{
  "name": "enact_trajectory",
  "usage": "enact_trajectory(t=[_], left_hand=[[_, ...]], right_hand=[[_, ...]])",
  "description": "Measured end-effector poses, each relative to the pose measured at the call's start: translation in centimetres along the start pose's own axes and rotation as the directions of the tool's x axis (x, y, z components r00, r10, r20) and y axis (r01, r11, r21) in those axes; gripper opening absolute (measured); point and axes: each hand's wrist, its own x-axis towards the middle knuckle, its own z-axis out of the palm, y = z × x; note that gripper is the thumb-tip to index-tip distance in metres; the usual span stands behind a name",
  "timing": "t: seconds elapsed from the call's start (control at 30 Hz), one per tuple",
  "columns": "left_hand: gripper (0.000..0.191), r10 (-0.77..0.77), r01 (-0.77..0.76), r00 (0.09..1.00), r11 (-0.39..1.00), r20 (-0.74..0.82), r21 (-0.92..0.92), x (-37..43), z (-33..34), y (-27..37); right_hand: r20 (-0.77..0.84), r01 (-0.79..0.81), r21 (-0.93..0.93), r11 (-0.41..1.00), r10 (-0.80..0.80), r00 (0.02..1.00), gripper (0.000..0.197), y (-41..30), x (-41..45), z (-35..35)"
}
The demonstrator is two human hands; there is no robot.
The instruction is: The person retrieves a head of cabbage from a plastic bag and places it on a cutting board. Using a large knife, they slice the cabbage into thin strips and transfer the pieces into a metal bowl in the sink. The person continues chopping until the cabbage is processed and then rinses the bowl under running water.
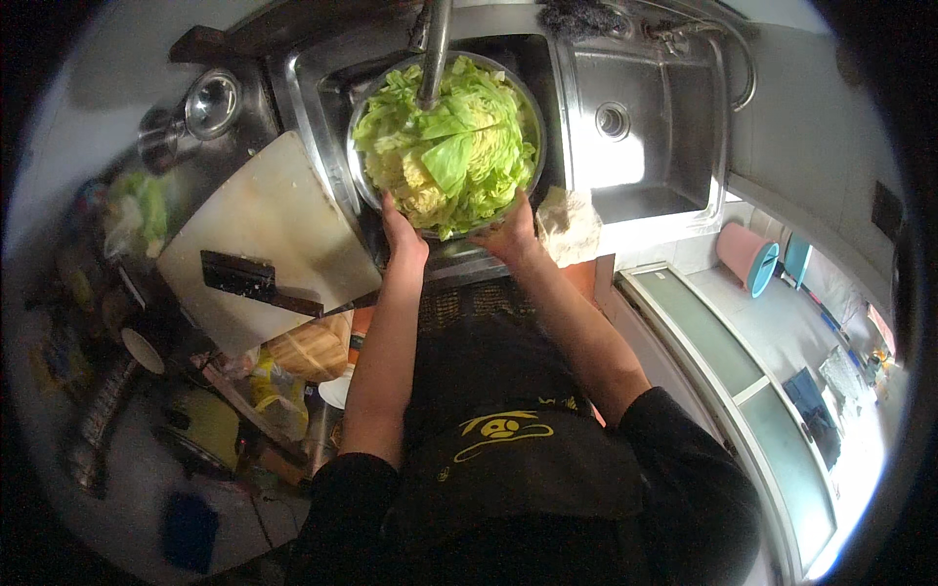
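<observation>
A round metal bowl (544, 139) heaped with torn and cut green cabbage (469, 146) is in the left basin of a steel sink (300, 95). My left hand (403, 233) grips the bowl's near left rim, thumb up along its side. At the near right rim, my right hand (511, 228) holds the same bowl, its fingers partly hidden beneath. The faucet spout (434, 62) reaches over the cabbage; I cannot tell whether water is running.
Left of the sink, a cleaver (238, 275) lies on a white cutting board (256, 198). Metal vessels (212, 102) stand behind the board. A pale cloth (570, 227) drapes the near edge by the right basin (670, 139). A sliding glass door (703, 329) is at right.
</observation>
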Motion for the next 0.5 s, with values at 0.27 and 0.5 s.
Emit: enact_trajectory(t=[0.27, 0.5], left_hand=[[0.075, -0.146, 0.144, 0.989, 0.988, 0.03, 0.06, 0.6, -1.3, -0.4], [0.084, -0.043, 0.017, 0.967, 0.994, 0.251, 0.105, 2.0, 1.3, -0.6]], right_hand=[[0.096, 0.003, 0.314, 0.949, -0.035, 0.995, 0.082, 2.4, 2.5, 4.6], [0.204, 0.079, 0.328, 0.941, -0.152, 0.967, 0.088, 3.7, 6.3, 1.7]])
